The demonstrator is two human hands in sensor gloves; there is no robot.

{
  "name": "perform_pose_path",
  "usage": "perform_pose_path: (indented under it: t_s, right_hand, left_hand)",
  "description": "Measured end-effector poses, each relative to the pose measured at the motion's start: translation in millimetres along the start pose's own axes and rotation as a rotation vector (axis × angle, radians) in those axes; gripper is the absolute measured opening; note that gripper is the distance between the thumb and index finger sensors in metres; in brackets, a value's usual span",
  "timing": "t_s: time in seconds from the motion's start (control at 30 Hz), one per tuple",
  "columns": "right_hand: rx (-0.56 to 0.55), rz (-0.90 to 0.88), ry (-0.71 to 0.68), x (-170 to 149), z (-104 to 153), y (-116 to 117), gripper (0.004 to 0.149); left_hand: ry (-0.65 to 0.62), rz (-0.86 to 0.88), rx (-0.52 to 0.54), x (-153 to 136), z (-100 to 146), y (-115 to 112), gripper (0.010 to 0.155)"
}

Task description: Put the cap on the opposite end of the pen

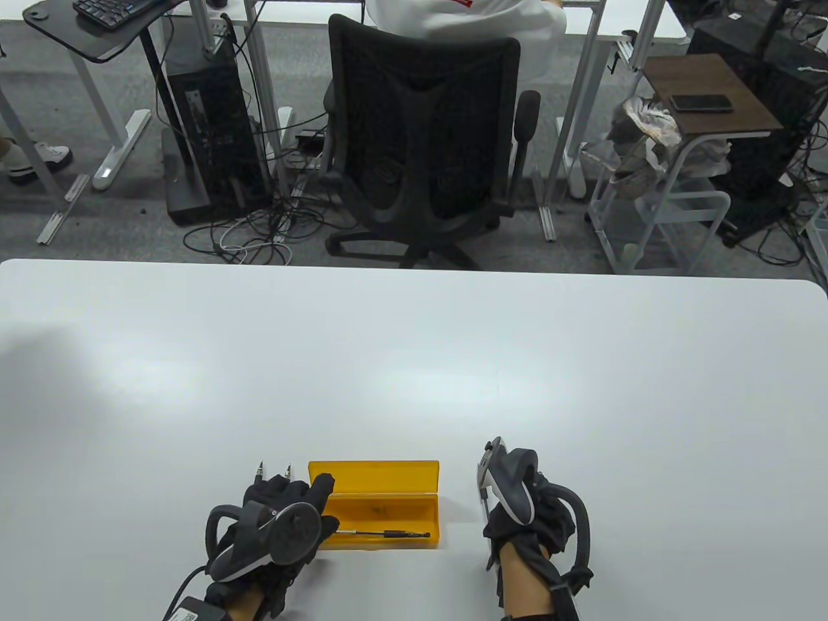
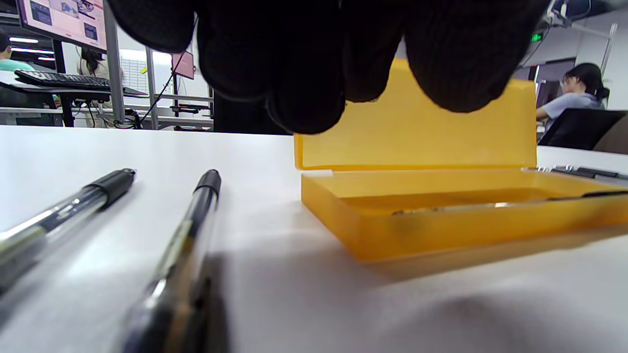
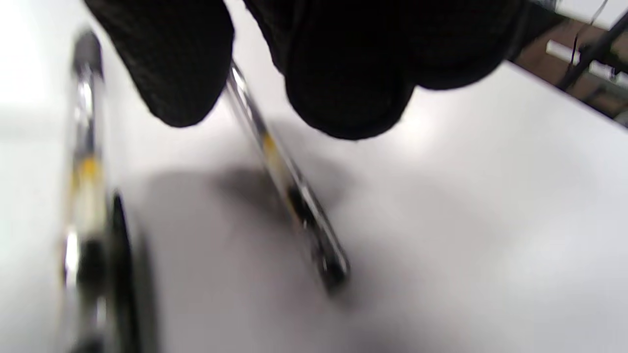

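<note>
An open yellow pen case (image 1: 374, 511) lies on the white table (image 1: 414, 362) near its front edge, with one thin pen (image 1: 388, 533) inside it. My left hand (image 1: 284, 517) rests at the case's left end, one finger (image 1: 323, 484) touching the lid. It holds nothing. Two clear pens with black ends (image 2: 73, 206) (image 2: 196, 211) lie side by side under and beyond it. My right hand (image 1: 517, 511) is right of the case. In the blurred right wrist view, its fingers (image 3: 343, 73) pinch a tilted pen (image 3: 289, 186). Another pen (image 3: 86, 162) lies beside it.
The case lid (image 2: 417, 127) stands upright behind the tray. A black office chair (image 1: 420, 149) and desks stand beyond the table's far edge.
</note>
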State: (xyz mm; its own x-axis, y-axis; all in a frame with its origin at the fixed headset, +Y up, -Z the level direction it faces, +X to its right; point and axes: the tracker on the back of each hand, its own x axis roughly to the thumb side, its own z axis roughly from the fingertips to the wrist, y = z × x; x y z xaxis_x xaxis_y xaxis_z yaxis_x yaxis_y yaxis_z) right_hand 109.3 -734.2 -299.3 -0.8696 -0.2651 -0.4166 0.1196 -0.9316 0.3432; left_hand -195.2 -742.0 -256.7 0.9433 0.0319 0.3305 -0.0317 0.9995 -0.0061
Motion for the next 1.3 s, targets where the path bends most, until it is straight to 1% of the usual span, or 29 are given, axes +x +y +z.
perform_pose_path:
  t_s: [0.07,0.17,0.23,0.27,0.43,0.6,0.7,0.73,0.87,0.93,1.03,1.07,1.3]
  right_hand:
    - [-0.053,-0.060,-0.045,3,8,-11,0.069]
    - [-0.130,-0.184,-0.156,10,22,-27,0.062]
    - [-0.137,-0.247,-0.263,20,31,-31,0.056]
    - [-0.134,-0.261,-0.290,24,35,-32,0.053]
    - [-0.151,-0.218,-0.521,53,56,-29,0.047]
    - [-0.193,-0.186,-0.640,76,65,-22,0.047]
    - [-0.191,-0.173,-0.692,88,68,-15,0.047]
    - [-0.181,-0.156,-0.729,92,68,-11,0.046]
    - [-0.170,-0.106,-0.743,103,68,-1,0.044]
    - [-0.132,-0.087,-0.757,107,66,4,0.043]
    - [-0.105,-0.032,-0.753,113,64,12,0.042]
    - [-0.133,-0.031,-0.749,113,64,13,0.041]
    - [-0.152,-0.060,-0.769,111,62,17,0.041]
  left_hand:
    - [-0.004,-0.027,-0.020,3,-2,-3,0.067]
    - [-0.022,-0.070,-0.045,8,-4,-7,0.068]
    - [-0.025,-0.092,-0.066,11,-5,-11,0.070]
    - [-0.027,-0.103,-0.076,12,-6,-12,0.070]
    - [-0.016,-0.128,-0.104,13,-8,-17,0.071]
    - [0.016,-0.082,-0.106,8,-11,-17,0.068]
    - [0.018,-0.098,-0.118,7,-12,-19,0.070]
    - [0.014,-0.111,-0.125,7,-12,-20,0.071]
    - [0.031,-0.075,-0.133,6,-13,-21,0.072]
    - [0.031,-0.066,-0.131,5,-13,-21,0.073]
    - [0.039,-0.044,-0.142,3,-14,-21,0.074]
    - [0.040,-0.041,-0.145,2,-14,-21,0.074]
    - [0.040,-0.042,-0.152,2,-14,-21,0.074]
